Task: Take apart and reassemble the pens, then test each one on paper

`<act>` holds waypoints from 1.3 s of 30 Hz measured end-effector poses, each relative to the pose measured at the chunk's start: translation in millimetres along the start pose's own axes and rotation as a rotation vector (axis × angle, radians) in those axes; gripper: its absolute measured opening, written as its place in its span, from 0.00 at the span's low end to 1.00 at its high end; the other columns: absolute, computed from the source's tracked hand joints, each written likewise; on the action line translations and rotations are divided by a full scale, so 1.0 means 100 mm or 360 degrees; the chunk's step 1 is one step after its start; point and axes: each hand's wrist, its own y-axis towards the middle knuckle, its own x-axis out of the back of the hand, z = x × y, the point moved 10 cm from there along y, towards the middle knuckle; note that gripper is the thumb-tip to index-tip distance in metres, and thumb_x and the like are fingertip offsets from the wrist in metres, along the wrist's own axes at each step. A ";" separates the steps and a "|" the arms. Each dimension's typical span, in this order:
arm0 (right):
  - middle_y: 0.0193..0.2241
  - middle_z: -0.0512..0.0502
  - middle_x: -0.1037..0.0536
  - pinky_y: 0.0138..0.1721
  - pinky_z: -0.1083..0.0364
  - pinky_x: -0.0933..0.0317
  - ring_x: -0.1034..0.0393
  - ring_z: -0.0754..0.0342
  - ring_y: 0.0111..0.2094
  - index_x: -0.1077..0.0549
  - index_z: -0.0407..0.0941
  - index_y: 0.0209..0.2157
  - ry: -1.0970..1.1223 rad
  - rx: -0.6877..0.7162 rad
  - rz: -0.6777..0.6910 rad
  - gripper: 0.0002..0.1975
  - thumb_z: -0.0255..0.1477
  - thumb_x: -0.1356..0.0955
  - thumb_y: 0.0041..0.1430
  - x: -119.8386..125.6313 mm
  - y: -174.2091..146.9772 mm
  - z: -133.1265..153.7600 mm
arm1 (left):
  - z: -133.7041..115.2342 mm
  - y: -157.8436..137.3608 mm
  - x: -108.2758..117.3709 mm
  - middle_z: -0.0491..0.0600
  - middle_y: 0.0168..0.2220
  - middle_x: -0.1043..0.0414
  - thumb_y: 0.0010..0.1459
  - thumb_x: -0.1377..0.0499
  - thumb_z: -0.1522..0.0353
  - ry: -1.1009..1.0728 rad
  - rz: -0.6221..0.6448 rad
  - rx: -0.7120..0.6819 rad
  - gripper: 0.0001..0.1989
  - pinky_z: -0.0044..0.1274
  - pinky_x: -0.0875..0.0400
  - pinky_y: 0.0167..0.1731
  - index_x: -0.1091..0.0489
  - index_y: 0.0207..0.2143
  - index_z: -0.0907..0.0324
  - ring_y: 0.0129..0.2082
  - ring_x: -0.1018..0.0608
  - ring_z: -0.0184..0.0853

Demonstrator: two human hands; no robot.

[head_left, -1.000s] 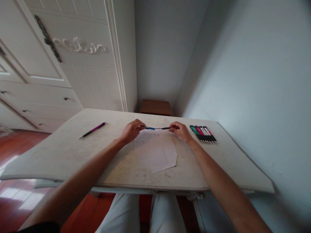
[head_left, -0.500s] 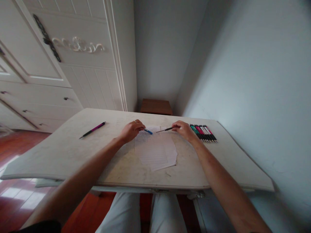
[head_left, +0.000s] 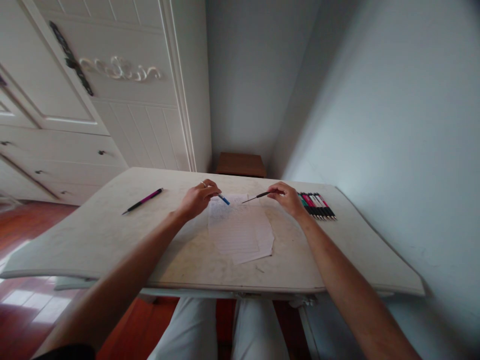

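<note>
L grip point(head_left: 198, 200) pinching blue pc point(head_left: 224, 200) | R grip point(head_left: 285, 198) pinching blk pc point(head_left: 262, 194) | gap btwn | tbl front edge point(head_left: 225, 286) well off

White panelled cabinet point(head_left: 131, 97), grey-blue wall point(head_left: 378, 125), low brown furniture point(head_left: 240, 164), sunlit reddish floor point(head_left: 26, 222).

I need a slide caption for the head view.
Left hand holding a blue piece, right hand a dark, thin-tipped piece, near paper sheets on a white table.

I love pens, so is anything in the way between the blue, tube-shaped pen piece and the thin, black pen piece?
Nothing visible: only a gap parts the blue piece in the left hand from the black piece in the right hand. White, lined paper lies below.
</note>
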 end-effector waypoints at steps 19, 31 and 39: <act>0.31 0.46 0.25 0.38 0.52 0.35 0.30 0.52 0.33 0.24 0.45 0.30 0.0169 -0.0132 -0.0043 0.12 0.39 0.27 0.49 0.01 -0.02 -0.09 | -0.07 0.03 0.06 0.52 0.41 0.25 0.62 0.48 0.73 0.0137 0.0062 -0.0043 0.12 0.28 0.30 0.41 0.25 0.42 0.58 0.39 0.24 0.35; 0.31 0.46 0.24 0.38 0.52 0.35 0.30 0.51 0.33 0.24 0.45 0.31 0.0108 -0.0156 -0.0015 0.12 0.40 0.28 0.49 -0.02 -0.03 -0.10 | 0.41 -0.06 -0.09 0.51 0.33 0.25 0.48 0.33 0.61 -0.1026 -0.0206 0.0688 0.26 0.25 0.24 0.31 0.32 0.48 0.64 0.30 0.21 0.34; 0.31 0.46 0.24 0.38 0.51 0.35 0.29 0.51 0.34 0.24 0.45 0.30 0.0112 -0.0162 -0.0006 0.12 0.39 0.28 0.49 -0.02 -0.02 -0.08 | 0.48 -0.07 -0.10 0.52 0.33 0.24 0.47 0.33 0.62 -0.0945 -0.0207 0.0729 0.23 0.25 0.24 0.31 0.30 0.44 0.65 0.31 0.21 0.34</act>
